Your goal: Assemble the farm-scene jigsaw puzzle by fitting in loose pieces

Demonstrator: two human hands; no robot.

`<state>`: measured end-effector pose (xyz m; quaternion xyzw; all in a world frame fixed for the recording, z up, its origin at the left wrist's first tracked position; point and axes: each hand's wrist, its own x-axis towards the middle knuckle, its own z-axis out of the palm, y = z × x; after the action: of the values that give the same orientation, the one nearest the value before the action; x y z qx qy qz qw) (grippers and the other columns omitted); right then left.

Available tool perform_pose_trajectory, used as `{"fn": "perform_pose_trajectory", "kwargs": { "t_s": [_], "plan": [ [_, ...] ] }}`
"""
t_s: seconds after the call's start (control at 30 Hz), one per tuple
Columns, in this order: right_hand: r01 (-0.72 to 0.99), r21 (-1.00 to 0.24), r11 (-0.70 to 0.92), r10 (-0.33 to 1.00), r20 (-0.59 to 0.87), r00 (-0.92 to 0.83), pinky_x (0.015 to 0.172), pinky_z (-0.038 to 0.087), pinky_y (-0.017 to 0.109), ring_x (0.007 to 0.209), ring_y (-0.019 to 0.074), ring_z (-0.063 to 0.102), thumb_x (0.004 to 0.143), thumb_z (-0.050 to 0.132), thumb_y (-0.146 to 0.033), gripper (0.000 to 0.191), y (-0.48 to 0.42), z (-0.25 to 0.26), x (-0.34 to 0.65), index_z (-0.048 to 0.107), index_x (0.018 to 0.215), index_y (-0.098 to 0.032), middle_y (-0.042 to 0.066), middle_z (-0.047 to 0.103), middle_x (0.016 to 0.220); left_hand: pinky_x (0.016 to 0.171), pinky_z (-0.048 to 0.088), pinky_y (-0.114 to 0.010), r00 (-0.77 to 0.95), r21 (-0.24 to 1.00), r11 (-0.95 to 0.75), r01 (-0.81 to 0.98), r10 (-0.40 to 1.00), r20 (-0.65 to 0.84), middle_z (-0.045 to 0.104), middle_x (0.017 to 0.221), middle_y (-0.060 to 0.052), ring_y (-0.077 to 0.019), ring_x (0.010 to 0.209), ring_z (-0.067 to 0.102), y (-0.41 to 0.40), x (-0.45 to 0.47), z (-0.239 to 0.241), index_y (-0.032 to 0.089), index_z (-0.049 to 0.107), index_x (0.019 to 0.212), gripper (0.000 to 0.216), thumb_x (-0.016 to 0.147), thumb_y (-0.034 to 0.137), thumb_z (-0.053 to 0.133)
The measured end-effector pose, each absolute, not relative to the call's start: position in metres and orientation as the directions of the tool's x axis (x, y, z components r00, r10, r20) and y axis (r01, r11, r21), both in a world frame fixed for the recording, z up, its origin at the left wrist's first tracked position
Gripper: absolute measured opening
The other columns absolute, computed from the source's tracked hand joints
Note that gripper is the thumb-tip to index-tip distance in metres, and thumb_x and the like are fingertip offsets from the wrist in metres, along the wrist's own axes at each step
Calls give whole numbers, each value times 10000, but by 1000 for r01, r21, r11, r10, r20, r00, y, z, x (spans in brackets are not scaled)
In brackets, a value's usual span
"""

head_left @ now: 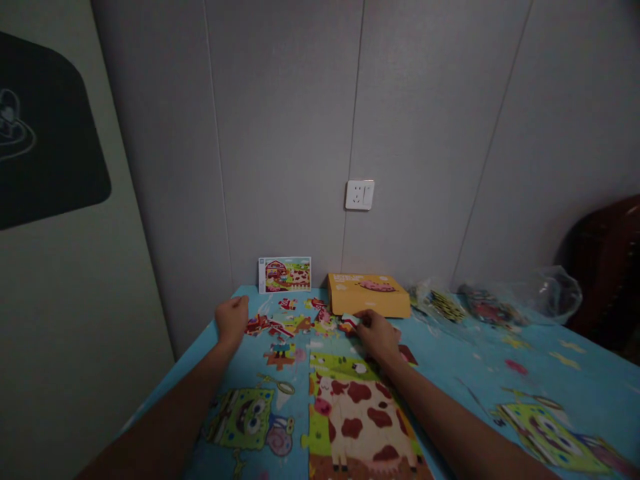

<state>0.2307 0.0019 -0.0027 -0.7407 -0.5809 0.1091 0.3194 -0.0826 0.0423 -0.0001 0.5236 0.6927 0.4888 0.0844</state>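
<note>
Puzzle piece [349,323], flat card, pinched in right hand [379,337]

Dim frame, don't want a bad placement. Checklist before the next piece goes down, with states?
1. Piece in grip: right hand pinches a puzzle piece: ok.
2. left hand curled beside the loose pieces; holding one: cannot tell.
3. reference picture upright against the wall, unobstructed: ok.
4. cow section lies flat: ok.
5. Print on the held piece readable: cannot tell, too dim.
6. Gap between right hand and orange box: cannot tell.
</note>
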Motion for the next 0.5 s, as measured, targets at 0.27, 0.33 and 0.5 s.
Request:
{"fn": "perform_pose_trajectory", "kwargs": {
  "t_s": [0.27,0.33,0.5],
  "plan": [
    [785,-608,-121,932,203,300,920,290,407,993,232,604,753,543,-256,287,1,-2,232,657,1016,-240,29,712,949,560,267,-248,218,166,-286,944,915,339,617,640,-25,-153,599,530,6,-61,50,189,597,631,368,807,483,463],
    [787,-605,-118,933,204,297,919,291,418,1004,241,601,762,534,-259,284,1,-2,232,657,1017,-238,32,710,959,564,281,-250,281,146,-332,932,916,285,654,726,-35,-167,659,563,3,-58,54,195,625,688,385,789,541,488],
    [790,-605,-102,936,210,282,921,298,419,994,242,606,762,536,-266,265,-2,0,232,657,997,-242,26,710,954,534,291,-264,310,92,-306,948,950,-34,662,749,-42,-203,669,579,-2,-53,45,205,646,740,503,614,689,598]
  ]
}}
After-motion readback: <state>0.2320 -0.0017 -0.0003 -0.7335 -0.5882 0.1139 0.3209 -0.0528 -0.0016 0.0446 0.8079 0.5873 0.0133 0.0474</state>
